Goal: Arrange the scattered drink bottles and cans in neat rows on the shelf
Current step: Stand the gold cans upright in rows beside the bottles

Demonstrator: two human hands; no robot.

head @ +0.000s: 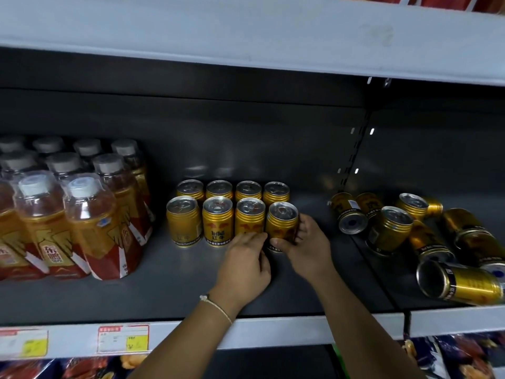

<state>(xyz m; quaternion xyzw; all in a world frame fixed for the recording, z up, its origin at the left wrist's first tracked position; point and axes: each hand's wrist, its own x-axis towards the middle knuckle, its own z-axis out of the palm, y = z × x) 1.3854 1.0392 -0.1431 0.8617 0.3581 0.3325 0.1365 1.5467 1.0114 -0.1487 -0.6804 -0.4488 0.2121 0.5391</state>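
Gold energy-drink cans (218, 220) stand upright in two rows on the dark shelf (169, 291). My right hand (306, 247) grips the rightmost front-row can (281, 222), fingers curled round its right side and thumb at its base. My left hand (246, 263) is just left of it, fingertips touching the lower front of the neighbouring can (249, 217). A scattered heap of gold cans (390, 228) lies at the right, some upright and several on their sides. One can (461, 283) lies on its side near the front edge.
Amber drink bottles (90, 222) with pale caps stand in rows at the left. The upper shelf board (246, 36) overhangs. Price tags (123, 339) hang on the shelf's front rail. Snack bags (459, 356) sit on the shelf below.
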